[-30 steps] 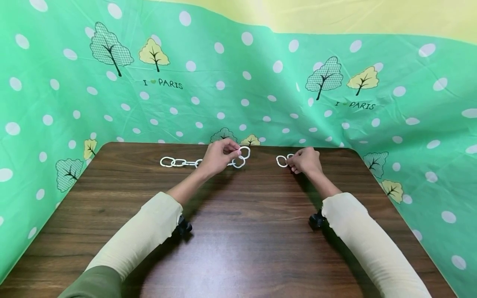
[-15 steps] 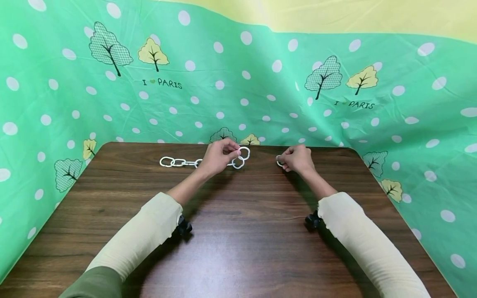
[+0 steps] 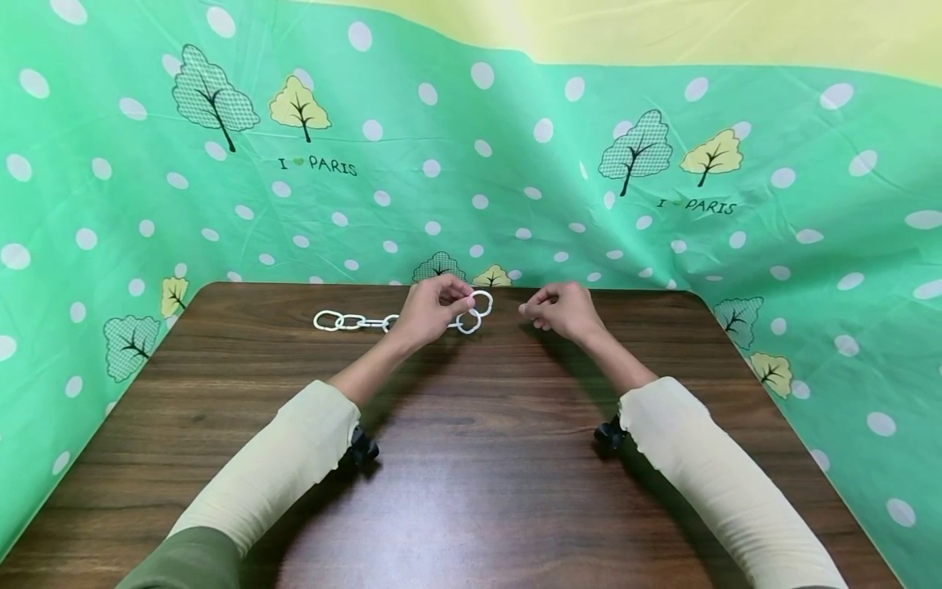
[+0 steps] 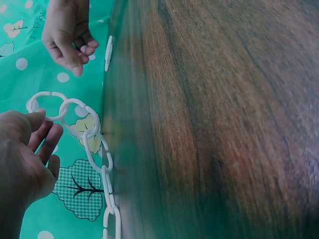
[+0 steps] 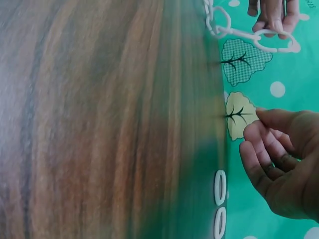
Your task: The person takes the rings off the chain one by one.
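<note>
My left hand (image 3: 429, 312) pinches the end link (image 4: 47, 93) of a white plastic chain (image 4: 104, 181) between thumb and fingers. That end link is raised off the table. The rest of the chain trails left along the table's far part, partly hidden behind the hand in the head view. To the right, my right hand (image 3: 565, 311) hovers with loosely bent fingers, thumb near the index fingertip, and nothing shows between them. Two loose white links, a nearer one (image 5: 216, 187) and another (image 5: 216, 223), lie on the table beside it in the right wrist view; the head view hides them.
A dark wood-grain table (image 3: 471, 458) spreads in front of me. Behind it and at both sides hangs a green dotted curtain (image 3: 456, 123) printed with trees. A small black device (image 3: 364, 449) sits at the left wrist, another black device (image 3: 609, 436) at the right.
My right hand has moved left, away from the loose links and nearer the left hand. The left hand keeps its pinch on the end link and has barely moved.
</note>
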Demonstrator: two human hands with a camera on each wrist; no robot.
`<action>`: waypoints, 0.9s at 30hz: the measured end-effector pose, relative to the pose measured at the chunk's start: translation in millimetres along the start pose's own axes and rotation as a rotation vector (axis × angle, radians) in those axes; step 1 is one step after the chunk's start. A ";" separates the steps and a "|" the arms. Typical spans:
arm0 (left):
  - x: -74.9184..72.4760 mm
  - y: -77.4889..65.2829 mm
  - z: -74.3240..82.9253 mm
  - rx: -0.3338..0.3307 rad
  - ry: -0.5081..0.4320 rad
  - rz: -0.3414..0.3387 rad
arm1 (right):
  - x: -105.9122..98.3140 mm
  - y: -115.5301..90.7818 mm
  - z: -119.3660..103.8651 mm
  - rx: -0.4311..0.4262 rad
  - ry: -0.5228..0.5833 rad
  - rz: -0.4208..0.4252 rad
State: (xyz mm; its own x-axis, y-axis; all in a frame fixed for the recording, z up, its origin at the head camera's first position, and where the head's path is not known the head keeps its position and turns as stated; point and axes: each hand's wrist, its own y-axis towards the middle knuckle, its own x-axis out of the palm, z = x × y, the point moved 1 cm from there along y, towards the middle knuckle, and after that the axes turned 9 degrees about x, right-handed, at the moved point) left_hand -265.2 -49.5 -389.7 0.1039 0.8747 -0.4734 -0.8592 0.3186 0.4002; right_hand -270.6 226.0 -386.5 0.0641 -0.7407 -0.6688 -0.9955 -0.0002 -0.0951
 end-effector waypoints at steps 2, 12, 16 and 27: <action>-0.1 0.0 0.1 0.000 -0.003 -0.002 | 1.6 0.8 -3.3 -0.034 0.008 -0.005; -0.5 -0.7 1.5 0.002 0.003 -0.002 | 10.0 -1.9 -30.0 -0.191 0.069 -0.046; -0.5 -0.2 1.5 0.001 0.002 0.001 | 14.1 -3.7 -39.7 -0.238 0.096 -0.046; 0.7 0.2 1.6 0.003 0.002 0.003 | 23.1 -4.3 -51.9 -0.289 0.112 -0.075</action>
State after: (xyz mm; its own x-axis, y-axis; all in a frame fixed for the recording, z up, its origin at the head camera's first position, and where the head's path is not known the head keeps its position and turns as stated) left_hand -264.4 -48.3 -388.7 0.1000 0.8749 -0.4739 -0.8580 0.3170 0.4041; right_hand -268.5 174.0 -363.3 0.1460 -0.8007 -0.5809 -0.9679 -0.2370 0.0834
